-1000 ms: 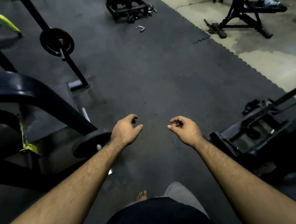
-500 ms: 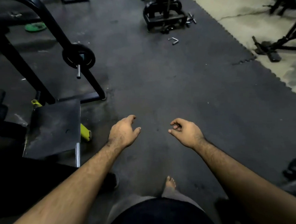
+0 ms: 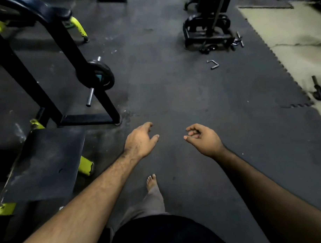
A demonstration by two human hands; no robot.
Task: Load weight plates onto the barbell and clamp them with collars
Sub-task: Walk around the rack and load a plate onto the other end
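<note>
My left hand (image 3: 140, 140) and my right hand (image 3: 204, 139) hang out in front of me over the dark rubber floor, both loosely curled and holding nothing. A black weight plate (image 3: 101, 74) sits on a steel peg (image 3: 90, 97) of the black machine frame to the upper left, well beyond my left hand. A black plate rack (image 3: 207, 28) stands far ahead, with small metal parts (image 3: 237, 41) beside it. A bent metal piece (image 3: 213, 64) lies loose on the floor in front of the rack. No barbell is visible.
A black padded platform (image 3: 46, 161) with yellow-green legs (image 3: 85, 165) stands at my left. My bare foot (image 3: 151, 181) is on the rubber mat. Bare concrete (image 3: 289, 35) begins past the mat's jagged edge at right, with a dark object (image 3: 318, 90) lying there.
The view has swung and moved forward: the plate on the peg and the far rack look nearer and shifted right. The machine at right has left the view. Both hands stay empty.
</note>
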